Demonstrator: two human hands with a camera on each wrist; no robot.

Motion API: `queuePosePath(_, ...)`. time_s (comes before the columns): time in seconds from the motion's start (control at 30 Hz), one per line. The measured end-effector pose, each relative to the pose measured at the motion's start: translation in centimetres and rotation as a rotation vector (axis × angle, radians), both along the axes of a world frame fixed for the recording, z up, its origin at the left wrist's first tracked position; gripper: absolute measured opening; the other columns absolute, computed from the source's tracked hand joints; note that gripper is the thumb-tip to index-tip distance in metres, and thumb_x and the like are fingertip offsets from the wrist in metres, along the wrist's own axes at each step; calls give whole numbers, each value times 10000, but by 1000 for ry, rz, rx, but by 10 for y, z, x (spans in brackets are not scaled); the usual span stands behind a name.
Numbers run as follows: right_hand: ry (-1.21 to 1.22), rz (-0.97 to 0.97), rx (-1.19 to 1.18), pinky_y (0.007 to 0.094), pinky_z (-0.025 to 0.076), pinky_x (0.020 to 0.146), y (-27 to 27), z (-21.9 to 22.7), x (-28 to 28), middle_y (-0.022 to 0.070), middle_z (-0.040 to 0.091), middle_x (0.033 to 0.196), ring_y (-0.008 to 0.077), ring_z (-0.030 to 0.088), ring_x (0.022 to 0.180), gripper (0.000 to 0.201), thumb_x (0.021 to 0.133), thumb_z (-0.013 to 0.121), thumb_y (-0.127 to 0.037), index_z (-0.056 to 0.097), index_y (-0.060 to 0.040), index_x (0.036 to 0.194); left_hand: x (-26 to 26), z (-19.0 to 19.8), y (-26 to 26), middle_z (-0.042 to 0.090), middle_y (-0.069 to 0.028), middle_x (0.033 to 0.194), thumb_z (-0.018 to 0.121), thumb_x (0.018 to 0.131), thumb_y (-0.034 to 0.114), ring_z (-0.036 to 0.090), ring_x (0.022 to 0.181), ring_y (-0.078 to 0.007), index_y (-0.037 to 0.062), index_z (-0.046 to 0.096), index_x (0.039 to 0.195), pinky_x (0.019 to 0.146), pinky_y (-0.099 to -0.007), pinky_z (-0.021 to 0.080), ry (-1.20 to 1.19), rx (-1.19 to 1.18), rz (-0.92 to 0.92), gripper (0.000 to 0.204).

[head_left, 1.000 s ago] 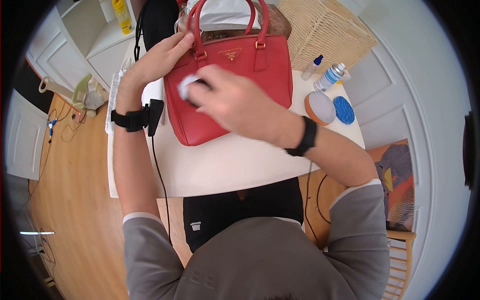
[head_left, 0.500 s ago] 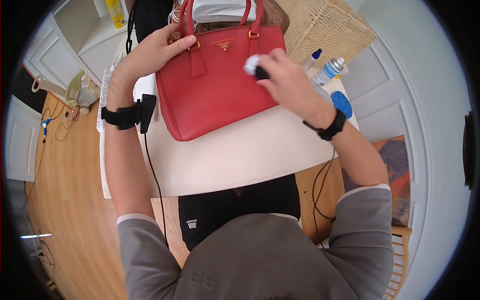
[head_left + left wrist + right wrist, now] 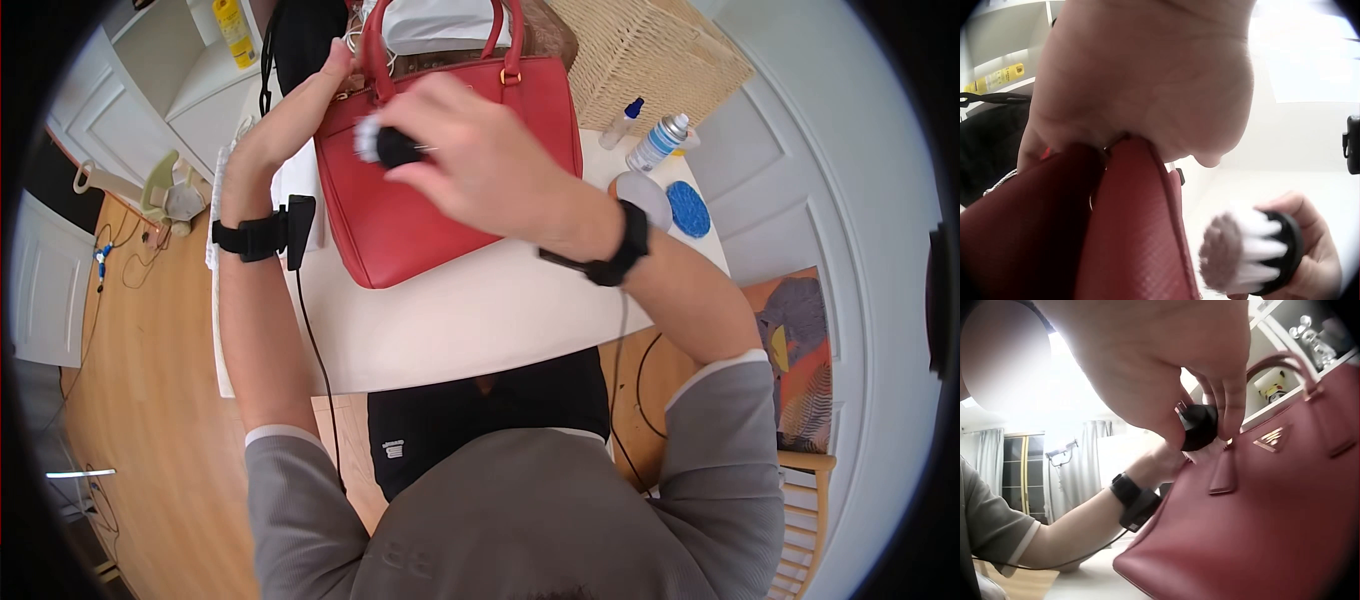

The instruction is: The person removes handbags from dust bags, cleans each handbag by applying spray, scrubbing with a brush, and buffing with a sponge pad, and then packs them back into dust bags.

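Red leather is what I see most: my red handbag (image 3: 450,170) stands upright on the white desk (image 3: 470,320), near its far edge. My left hand (image 3: 300,110) holds the bag at its top left corner, by the foot of one handle, and the fingers are curled tight around that spot. In the left wrist view my palm sits right on the top edge of the bag. My right hand (image 3: 480,160) is over the front of the bag, up near the top. Its fingers pinch a small round brush (image 3: 385,147) with a black back and white bristles. The bristles point to the left, toward my left hand. I cannot tell if the bristles touch the leather or are just above it. In the right wrist view the black back of the brush sits between my thumb and fingers, just beside the gold logo (image 3: 1270,439) on the bag. To the right of the bag on the desk are a spray can (image 3: 658,142), a small bottle with a blue cap (image 3: 622,124), a blue round pad (image 3: 688,208) and a pale round pad (image 3: 643,195). A woven basket (image 3: 650,55) stands behind them.
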State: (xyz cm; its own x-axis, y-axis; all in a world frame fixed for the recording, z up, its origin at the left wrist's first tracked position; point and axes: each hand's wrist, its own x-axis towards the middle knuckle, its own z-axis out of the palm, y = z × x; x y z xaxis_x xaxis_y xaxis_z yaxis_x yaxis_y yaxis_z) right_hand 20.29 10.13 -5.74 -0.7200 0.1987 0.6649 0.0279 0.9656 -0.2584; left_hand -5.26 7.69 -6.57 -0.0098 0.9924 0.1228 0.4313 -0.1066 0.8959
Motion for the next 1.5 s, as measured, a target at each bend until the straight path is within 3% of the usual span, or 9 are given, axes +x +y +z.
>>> queuePosePath(0.23,-109,-62,-14,454,592,824,-9,-18,-37,179,588,1074,402,679,935,369,828,819,-77,629,-22,1139,-8,5,4,639,-136,1415,310,1058,783,573,1322,-219,12,507,1559,1188,-332,368,32,-90,-91,941)
queuePosePath(0.6,-85,-409,-24,472,585,831,84,-23,75,200,651,1078,420,694,945,386,835,854,-138,636,-44,1140,3,-3,1,568,-187,1532,311,1041,806,496,1459,-273,23,506,1569,1268,-390,277,124,29,107,964)
queuePosePath(0.77,-147,-767,-147,439,582,824,116,2,108,180,710,1032,366,715,975,343,844,865,-173,682,-39,1101,-3,0,5,540,-197,1561,305,1023,831,472,1481,-284,28,495,1579,1277,-406,261,106,-45,69,995)
queuePosePath(0.93,113,-411,14,425,594,814,82,10,75,173,710,1008,353,708,954,342,822,869,-168,698,-31,1085,-1,0,1,510,-200,1596,257,1009,858,451,1504,-297,28,459,1605,1285,-417,245,107,-20,26,1041)
queuePosePath(1.17,119,32,3,409,604,848,0,-10,-38,170,628,1107,368,688,933,355,829,812,-70,670,-12,1149,-6,0,-4,583,-145,1509,248,1008,863,500,1443,-234,-7,454,1595,1243,-357,306,-97,-36,39,1070)
queuePosePath(1.27,158,-36,26,421,595,836,-3,-12,-61,169,627,1111,363,690,942,356,842,807,-78,659,-23,1161,-16,-3,0,649,-84,1370,261,1054,801,562,1324,-178,-2,518,1554,1160,-321,378,-195,-35,-53,980)
queuePosePath(1.33,150,-106,64,422,585,814,5,-6,-57,168,634,1101,364,689,938,370,859,812,-103,642,-34,1180,-41,-24,17,660,-72,1353,274,1076,764,569,1314,-165,26,583,1505,1156,-316,376,-16,23,48,908)
queuePosePath(1.37,101,-152,54,434,598,809,14,-3,-52,212,635,1092,384,702,937,376,857,822,-122,642,-4,1165,-27,-2,4,653,-75,1387,316,1091,728,549,1344,-161,53,623,1465,1196,-330,347,23,-88,-67,831)
queuePosePath(1.5,9,-221,63,465,604,806,17,-3,-34,263,637,1088,427,711,929,379,860,830,-143,646,15,1152,-36,-14,17,598,-115,1508,378,1075,733,507,1418,-190,57,564,1535,1248,-350,290,19,-54,35,838)
